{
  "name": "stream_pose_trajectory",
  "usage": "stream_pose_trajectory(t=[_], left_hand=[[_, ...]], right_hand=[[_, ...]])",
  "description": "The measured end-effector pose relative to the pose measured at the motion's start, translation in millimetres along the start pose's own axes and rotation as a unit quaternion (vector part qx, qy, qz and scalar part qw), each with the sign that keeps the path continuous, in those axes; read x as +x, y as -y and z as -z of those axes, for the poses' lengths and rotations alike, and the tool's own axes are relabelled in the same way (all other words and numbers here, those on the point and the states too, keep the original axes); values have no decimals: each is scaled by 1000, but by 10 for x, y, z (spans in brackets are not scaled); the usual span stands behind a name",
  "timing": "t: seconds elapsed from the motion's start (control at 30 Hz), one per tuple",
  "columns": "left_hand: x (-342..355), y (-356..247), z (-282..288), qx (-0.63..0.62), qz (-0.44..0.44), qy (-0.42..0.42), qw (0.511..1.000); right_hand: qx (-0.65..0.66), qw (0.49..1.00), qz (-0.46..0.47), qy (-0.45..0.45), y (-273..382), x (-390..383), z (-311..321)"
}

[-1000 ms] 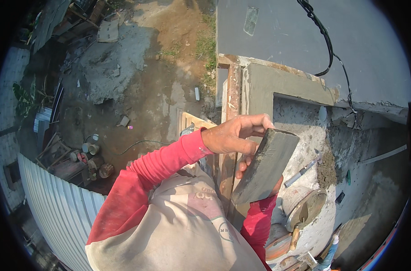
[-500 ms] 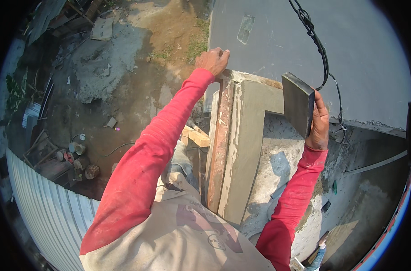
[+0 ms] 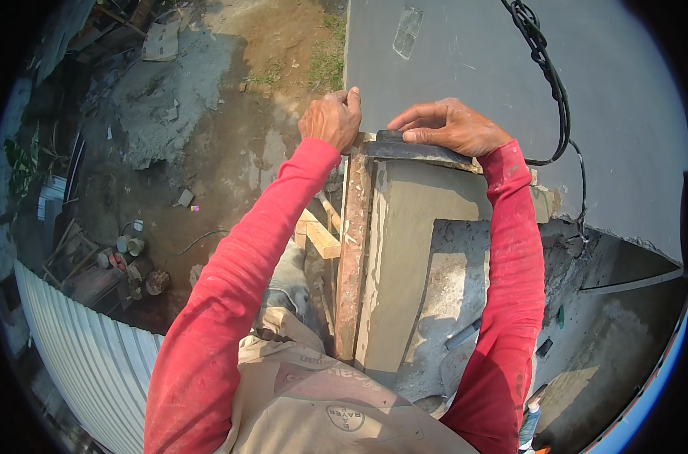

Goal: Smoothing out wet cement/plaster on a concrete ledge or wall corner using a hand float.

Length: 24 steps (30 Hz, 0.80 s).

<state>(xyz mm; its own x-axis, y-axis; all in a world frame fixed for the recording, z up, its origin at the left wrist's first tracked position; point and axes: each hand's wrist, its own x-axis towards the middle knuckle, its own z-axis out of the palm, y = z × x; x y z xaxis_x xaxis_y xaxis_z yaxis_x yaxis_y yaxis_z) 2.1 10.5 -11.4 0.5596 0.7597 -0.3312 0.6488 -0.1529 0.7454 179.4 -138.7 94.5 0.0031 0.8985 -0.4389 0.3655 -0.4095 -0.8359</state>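
One hand, the right hand [image 3: 459, 130], holds the dark float [image 3: 427, 153] along the far edge of the plastered ledge [image 3: 416, 193]; the left hand [image 3: 330, 121] curls near the corner, its grip unclear.

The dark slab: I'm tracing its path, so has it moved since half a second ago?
Yes: the dark slab has moved left relative to the plastered ledge, now near its far left corner, below the right hand.

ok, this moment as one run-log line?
left hand: curled near far corner of plastered ledge, contact unclear | right hand: holding dark block along ledge's far edge | reddish-brown strip: along ledge's left side
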Motion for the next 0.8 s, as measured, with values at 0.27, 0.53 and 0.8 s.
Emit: stream_pose_trajectory(t=[0.27, 0.53, 0.8], left_hand=[[28, 58, -64, 35, -34, -29, 998], [9, 30, -14, 39, -31, -1, 999], [-2, 46, -33, 39, -53, -13, 998]], right_hand=[[3, 986, -165, 7, -107, -685, 482], [-35, 984, -31, -172, 339, -1130, 207], [-320, 926, 76, -183, 701, -906, -397]])
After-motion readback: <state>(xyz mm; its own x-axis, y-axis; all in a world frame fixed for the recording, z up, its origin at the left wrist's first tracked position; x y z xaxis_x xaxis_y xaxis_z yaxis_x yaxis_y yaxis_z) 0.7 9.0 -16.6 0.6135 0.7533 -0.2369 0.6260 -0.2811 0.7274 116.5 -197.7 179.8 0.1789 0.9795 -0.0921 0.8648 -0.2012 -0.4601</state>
